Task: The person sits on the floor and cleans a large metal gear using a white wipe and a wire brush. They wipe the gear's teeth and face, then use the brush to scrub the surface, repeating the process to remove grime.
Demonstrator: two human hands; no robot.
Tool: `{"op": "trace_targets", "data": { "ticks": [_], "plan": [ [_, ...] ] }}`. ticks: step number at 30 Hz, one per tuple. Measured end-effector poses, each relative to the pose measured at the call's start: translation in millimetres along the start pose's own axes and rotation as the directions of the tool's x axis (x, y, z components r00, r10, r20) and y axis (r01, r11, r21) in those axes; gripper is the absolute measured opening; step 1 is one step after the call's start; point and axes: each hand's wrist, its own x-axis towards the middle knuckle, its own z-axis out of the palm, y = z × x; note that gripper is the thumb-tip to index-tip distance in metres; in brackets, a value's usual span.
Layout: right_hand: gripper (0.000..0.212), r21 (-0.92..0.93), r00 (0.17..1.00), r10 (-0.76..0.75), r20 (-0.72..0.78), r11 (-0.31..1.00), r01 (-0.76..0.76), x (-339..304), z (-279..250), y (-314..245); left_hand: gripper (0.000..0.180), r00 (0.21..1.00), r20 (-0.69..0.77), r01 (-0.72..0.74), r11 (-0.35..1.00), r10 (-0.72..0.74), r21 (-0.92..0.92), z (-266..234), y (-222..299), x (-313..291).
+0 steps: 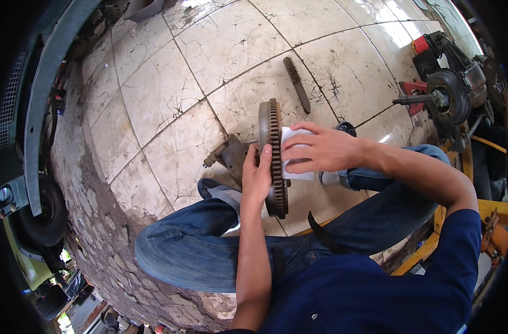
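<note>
A flywheel point(274, 125) with a toothed rim stands on edge between my legs, its rim turned toward me. My left hand point(257, 173) is closed on its left side, the thumb lying over the teeth. Against the flywheel's right face my right hand point(320, 149) presses a white sheet point(305, 175), which could be paper, cloth or sandpaper. The fingers lie across that sheet and hide part of it. Left of the flywheel, partly behind my left hand, a grey metal part point(230, 158) rests on the floor.
Beyond the flywheel, a wire brush point(297, 84) lies on the cracked tile floor point(237, 61). A machine with a shaft and round drum point(448, 96) stands at the far right. Yellow metal framing point(421, 255) is beside my right leg. A vehicle's wheel point(44, 210) is at the left.
</note>
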Motion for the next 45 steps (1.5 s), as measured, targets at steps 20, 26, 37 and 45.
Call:
{"op": "trace_targets", "data": {
  "ticks": [20,26,37,45],
  "plan": [
    [0.034,-0.107,0.994,0.110,-0.023,0.988,-0.112,-4,-2,10,0.030,0.998,-0.055,0.014,1.000,-0.013,0.018,7,2,-2],
    [0.033,-0.081,0.986,0.163,-0.024,0.983,-0.165,-3,0,11,0.029,1.000,-0.017,0.025,1.000,-0.025,-0.006,7,4,-1],
    [0.034,0.071,0.954,0.294,-0.052,0.954,-0.290,-13,11,39,0.030,0.997,0.054,-0.057,0.989,0.050,0.136,2,-14,-7],
    [0.042,0.270,0.921,0.381,-0.086,0.899,-0.346,-15,17,45,0.037,0.998,0.033,-0.055,0.974,0.049,0.218,2,-6,8]
  ]
}}
